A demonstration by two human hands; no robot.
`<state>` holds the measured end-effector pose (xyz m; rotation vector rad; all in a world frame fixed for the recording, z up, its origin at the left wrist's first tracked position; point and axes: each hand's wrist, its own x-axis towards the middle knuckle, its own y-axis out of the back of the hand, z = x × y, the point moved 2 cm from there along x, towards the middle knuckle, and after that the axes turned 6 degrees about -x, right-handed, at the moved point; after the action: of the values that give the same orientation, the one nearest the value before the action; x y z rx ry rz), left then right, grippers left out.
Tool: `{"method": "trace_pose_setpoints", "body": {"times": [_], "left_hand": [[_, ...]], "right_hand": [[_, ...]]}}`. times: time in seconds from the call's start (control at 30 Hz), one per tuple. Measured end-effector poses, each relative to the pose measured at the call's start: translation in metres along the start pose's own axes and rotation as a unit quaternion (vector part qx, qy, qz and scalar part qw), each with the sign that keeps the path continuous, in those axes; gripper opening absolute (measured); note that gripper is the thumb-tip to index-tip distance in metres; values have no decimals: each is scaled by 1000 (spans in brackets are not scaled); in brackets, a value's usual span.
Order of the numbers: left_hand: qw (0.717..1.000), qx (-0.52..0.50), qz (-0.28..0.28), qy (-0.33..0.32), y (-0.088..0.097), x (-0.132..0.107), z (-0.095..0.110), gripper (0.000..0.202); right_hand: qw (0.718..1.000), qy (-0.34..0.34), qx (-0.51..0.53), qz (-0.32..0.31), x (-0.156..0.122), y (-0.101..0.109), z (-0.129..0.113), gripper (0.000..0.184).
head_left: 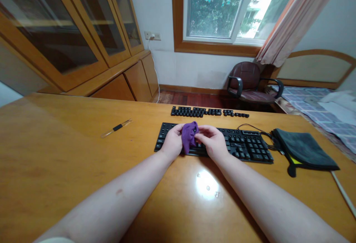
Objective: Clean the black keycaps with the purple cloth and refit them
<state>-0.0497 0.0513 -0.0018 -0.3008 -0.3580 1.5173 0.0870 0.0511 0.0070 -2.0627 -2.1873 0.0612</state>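
- Bare forearms [122, 195] reach in from the lower edge over the bench [69, 157], converging on a purple cloth [188, 139]
- Left hand [172, 140]: its fingers are closed on the left side of the purple cloth, grasping it
- Right hand [214, 141]: thumb and fingers pinch the right side of the same cloth, where a small dark object shows in the fold, too small to identify
- Bunched between both hands, the cloth sits above the left half of a black computer keyboard [250, 149]; its long axis runs near to far, with the loose tail pointing toward the person
- Lengthwise, the keyboard lies left to right, its right end slightly nearer the person; the number pad is at that right end and the near long edge faces the person
- Beyond it, loose black keycaps [189, 112] stand in rows parallel to the bench's far edge
- Well to the left, a wire keycap puller [118, 127] with a black grip lies diagonally, one end pointing far right
- Just right of the keyboard, a black cable [268, 136] is gathered beside a folded dark grey cloth [307, 148]
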Motion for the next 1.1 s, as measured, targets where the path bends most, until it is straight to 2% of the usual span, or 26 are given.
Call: {"method": "trace_pose_setpoints", "body": {"times": [0.17,0.4,0.7,0.83,0.97,1.1], "left_hand": [[998,53,-21,-33,-3,-2,6,28],[997,58,2,-56,-1,-3,8,20],[998,51,24,-40,-2,-5,8,23],[988,132,1,-80,-1,-6,11,22],[970,208,4,-125,1,-8,12,19],[981,172,8,-94,2,-8,10,21]], "right_hand": [[1000,5,-9,1,1,3,0,26],[997,67,-44,-21,4,6,-2,14],[999,33,-34,-23,4,7,-2,12],[998,47,-44,-25,4,5,-2,16],[996,63,-65,-12,5,6,-1,15],[998,38,-58,-8,6,8,-1,10]]}}
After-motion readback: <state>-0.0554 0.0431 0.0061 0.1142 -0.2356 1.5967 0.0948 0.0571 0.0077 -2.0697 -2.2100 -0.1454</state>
